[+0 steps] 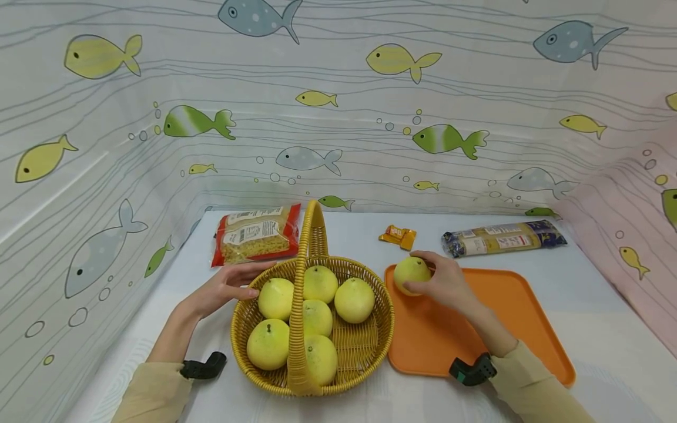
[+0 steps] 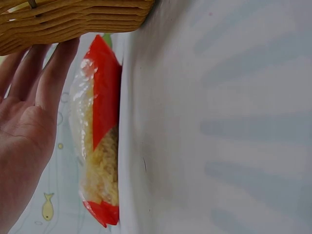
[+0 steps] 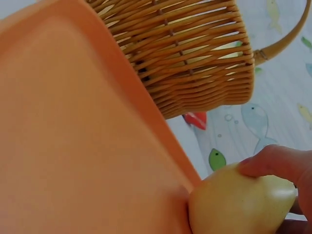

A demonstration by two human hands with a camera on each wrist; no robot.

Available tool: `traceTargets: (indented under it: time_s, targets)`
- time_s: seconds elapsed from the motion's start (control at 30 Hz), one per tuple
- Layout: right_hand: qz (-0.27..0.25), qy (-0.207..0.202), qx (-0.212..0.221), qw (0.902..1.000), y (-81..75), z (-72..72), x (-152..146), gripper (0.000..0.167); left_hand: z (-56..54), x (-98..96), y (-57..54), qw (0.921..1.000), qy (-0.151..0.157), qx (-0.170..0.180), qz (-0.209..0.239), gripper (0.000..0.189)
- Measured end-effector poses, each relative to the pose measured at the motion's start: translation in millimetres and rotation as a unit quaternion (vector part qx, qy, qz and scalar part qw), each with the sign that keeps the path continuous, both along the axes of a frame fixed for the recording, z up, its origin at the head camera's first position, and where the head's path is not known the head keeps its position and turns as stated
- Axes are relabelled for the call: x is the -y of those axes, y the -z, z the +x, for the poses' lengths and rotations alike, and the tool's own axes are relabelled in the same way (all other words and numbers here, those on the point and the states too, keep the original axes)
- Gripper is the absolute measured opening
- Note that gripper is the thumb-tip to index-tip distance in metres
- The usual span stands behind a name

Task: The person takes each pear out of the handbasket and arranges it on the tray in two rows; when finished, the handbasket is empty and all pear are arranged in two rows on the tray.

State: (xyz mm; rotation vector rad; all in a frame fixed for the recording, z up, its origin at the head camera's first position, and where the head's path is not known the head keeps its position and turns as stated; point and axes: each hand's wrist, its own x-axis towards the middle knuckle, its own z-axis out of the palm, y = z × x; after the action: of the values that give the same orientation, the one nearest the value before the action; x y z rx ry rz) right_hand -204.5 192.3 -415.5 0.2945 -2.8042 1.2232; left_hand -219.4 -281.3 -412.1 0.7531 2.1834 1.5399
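At the far left corner of the orange tray, my right hand grips a round yellow-green fruit between thumb and fingers. In the right wrist view that fruit is right at the tray's rim, with the thumb across its top. My left hand is at the left rim of a wicker basket, fingers extended and holding nothing. Its fingertips reach the woven side of the basket in the left wrist view. Several similar yellow-green fruits lie inside the basket, under its tall arched handle.
Behind the basket lies a red-edged clear bag of grain-like or pasta-like food. A small orange wrapped packet lies behind the tray's left corner. Farther right is a long clear package with dark ends. A fish-patterned curtain encloses the table.
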Motion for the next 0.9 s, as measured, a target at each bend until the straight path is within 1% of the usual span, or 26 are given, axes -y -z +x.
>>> traceTargets:
  time_s: [0.23,0.37,0.67,0.9]
  targets:
    - [-0.006,0.001,0.014,0.9999,4.9,-2.8,-0.8,0.067,0.1,-0.2,0.0,1.0,-0.005,0.002,-0.005,0.059]
    - [-0.025,-0.006,0.021,0.9994,7.5,-3.4,-1.3,0.068,0.5,-0.7,-0.3,0.9999,-0.007,0.005,-0.009,0.059]
    - [-0.065,-0.016,0.02,0.9975,14.6,-7.1,-1.8,0.068,0.4,-0.8,0.0,1.0,-0.007,0.004,-0.005,0.059]
    - [-0.063,-0.011,0.024,0.9977,17.1,-9.4,-3.3,0.071,-0.4,-0.6,1.4,1.0,-0.005,0.004,-0.005,0.06]
